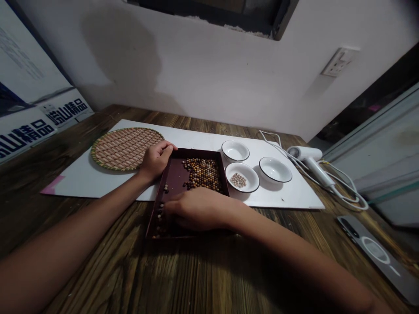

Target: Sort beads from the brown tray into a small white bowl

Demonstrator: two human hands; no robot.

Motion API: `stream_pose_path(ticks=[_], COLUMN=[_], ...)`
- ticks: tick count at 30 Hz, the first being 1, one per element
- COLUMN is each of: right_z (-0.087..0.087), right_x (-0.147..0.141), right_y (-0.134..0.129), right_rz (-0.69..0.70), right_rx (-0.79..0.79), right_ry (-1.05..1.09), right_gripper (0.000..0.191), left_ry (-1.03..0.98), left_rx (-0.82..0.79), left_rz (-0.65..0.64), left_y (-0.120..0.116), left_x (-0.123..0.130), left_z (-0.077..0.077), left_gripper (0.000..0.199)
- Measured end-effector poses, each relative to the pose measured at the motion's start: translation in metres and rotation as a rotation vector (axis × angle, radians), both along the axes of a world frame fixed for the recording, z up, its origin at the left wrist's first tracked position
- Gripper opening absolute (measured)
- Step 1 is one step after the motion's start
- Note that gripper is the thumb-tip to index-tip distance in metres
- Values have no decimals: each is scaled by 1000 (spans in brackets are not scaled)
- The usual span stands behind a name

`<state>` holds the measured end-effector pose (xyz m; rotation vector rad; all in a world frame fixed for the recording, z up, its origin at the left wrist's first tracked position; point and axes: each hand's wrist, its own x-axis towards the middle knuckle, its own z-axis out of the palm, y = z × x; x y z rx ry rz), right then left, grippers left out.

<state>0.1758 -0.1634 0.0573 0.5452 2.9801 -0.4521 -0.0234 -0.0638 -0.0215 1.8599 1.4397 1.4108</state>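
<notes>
A shallow dark red tray (176, 170) holds many small round beads (204, 172) in brown, yellow and pale tones, heaped toward its far right. My left hand (156, 159) is closed on the tray's far left corner, thumb over the rim. Inside the near part of the tray, my right hand (199, 208) reaches down with its fingers curled together. Its fingertips are in shadow, close to a few loose beads (159, 216) along the left wall; whatever they pinch is hidden. Just right of the tray, a white dark-rimmed bowl (250, 178) contains a small pile of pale beads (238, 179).
Two more white bowls (235, 151) (275, 169) stand on the white board (186, 138). A round woven mat (126, 148) lies at left. To the right are a white hair dryer (310, 161) with its cord and a phone (373, 248) on the wooden table (108, 261).
</notes>
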Motion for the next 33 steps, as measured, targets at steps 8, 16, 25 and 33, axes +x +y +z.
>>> stream_pose_path(ticks=[8, 16, 25, 33], right_z=[68, 86, 85, 85], right_x=[77, 136, 147, 150], right_y=[36, 53, 58, 58], right_rz=[-433, -732, -733, -739], right_rx=[219, 403, 394, 365], right_ry=[306, 235, 236, 174], right_gripper=[12, 12, 13, 21], left_ry=[-2, 29, 10, 25], left_rx=[2, -2, -16, -15], left_rz=[2, 21, 27, 28], left_y=[0, 1, 5, 3], left_x=[0, -1, -2, -2], left_z=[0, -1, -5, -3], left_gripper=[28, 30, 32, 32])
